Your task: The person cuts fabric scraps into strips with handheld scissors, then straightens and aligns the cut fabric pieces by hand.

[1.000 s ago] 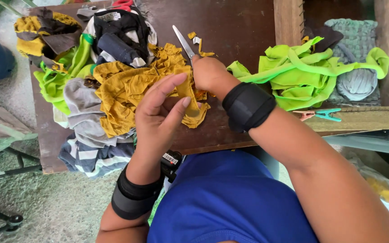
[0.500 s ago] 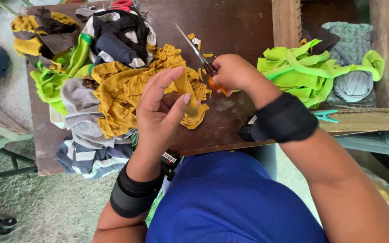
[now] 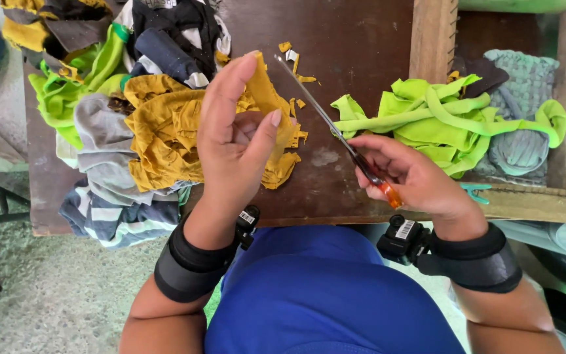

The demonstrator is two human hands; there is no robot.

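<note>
the dark brown wooden worktop (image 3: 355,39) is cut off at the top of the view, and its left half lies hidden under a heap of cloth scraps (image 3: 109,141), soft and crumpled: grey, striped navy, lime green and black pieces whose far edges run out of view. on the near side of that heap sits a wrinkled mustard fabric pile (image 3: 165,134), partly hidden behind the left hand. to the right, a tangle of lime green strips (image 3: 427,121) lies against a raw wooden frame (image 3: 433,39); behind it a grey knitted bundle (image 3: 522,128) is half covered by the strips, its shape hard to make out.

the left hand (image 3: 234,141) is raised over the worktop, thumb and fingers closed on a mustard strip (image 3: 266,98); most of the strip is hidden behind the fingers, only its upper edge and right side showing. the right hand (image 3: 414,180), well apart from the left, is clamped on the orange handles of the scissors (image 3: 335,128). the handles are mostly buried in the grip, and the thin steel blades lie closed together, pointing far-left, their tip just beside the strip. small mustard snippets (image 3: 296,65) dot the bare wood near the tip. a teal clothespin (image 3: 474,192) peeks out past the right hand, mostly hidden.
</note>
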